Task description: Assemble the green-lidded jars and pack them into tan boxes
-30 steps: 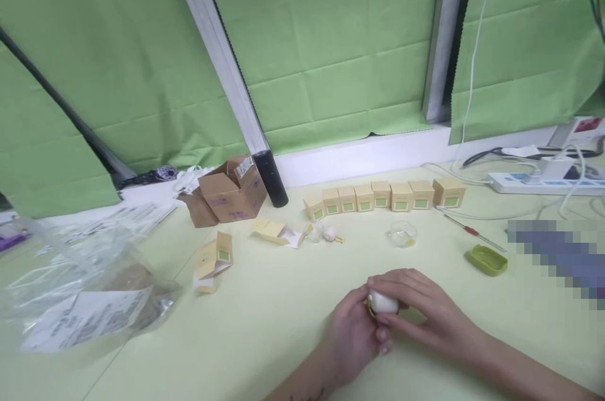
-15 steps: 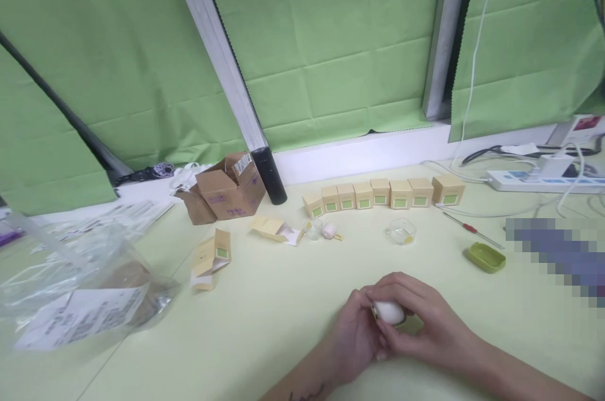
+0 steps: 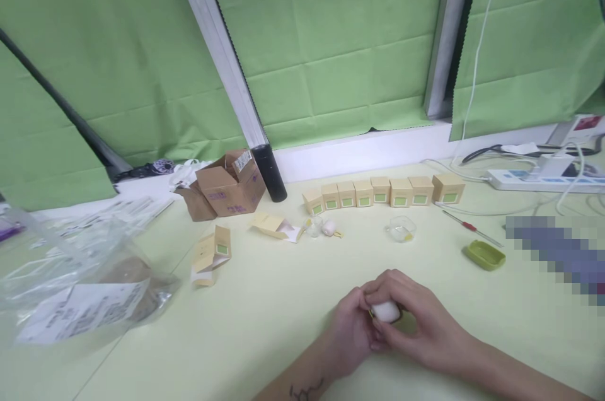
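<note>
Between my two hands, just above the table, is a small rounded white object (image 3: 385, 311) with a yellowish edge; its kind does not show. My left hand (image 3: 352, 331) curls around it from the left, its fingers partly hidden. From the right, my right hand (image 3: 420, 319) pinches it between thumb and fingers. Beyond the hands lie a clear plastic container (image 3: 401, 230) with a yellow bit inside, and another clear container (image 3: 314, 227) beside a small pale pink item (image 3: 329, 227) with a yellow loop. An olive-green tray (image 3: 485, 255) sits to the right.
Several small yellow boxes (image 3: 363, 193) stand in a row at the back. Opened boxes (image 3: 212, 256) and a brown carton (image 3: 231, 190) are to the left, near a black cylinder (image 3: 269, 174). A plastic bag (image 3: 94, 300), a red-handled screwdriver (image 3: 469, 226) and a power strip (image 3: 515, 181) flank them.
Both hands, still closed around the white object, have shifted very slightly left in the view, and the object looks turned a little. Nothing else on the table has moved.
</note>
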Available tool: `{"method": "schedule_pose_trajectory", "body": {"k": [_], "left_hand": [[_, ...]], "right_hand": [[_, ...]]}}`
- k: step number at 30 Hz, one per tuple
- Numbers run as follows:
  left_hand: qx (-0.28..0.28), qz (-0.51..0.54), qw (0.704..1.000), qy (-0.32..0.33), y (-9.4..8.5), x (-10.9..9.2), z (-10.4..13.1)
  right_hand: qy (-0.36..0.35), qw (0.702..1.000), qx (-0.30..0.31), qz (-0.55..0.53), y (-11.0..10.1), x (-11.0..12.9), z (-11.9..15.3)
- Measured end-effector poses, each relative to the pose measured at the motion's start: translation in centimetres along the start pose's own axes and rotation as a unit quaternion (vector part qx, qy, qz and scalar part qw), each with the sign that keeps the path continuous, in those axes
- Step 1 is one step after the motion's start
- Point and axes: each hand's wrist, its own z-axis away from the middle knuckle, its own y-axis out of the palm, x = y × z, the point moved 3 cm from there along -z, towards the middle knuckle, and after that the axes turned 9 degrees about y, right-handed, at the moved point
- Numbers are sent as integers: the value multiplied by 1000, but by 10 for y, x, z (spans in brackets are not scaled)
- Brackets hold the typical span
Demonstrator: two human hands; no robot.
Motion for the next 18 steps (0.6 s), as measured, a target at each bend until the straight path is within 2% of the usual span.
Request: {"method": "schedule_pose_trajectory", "body": {"k": [7,13,18], "left_hand": [[32,-1,999,-10,1,0,-3],[10,-9,1000,-5,-2,2,-5],[38,16,999,-15,-3,-3,-3]], "right_hand": [[14,999,23,-20,-4,-5,-1],[21,999,19,-37,-1,-8,-1],[76,994,39,-69,-4,-13,1]]}}
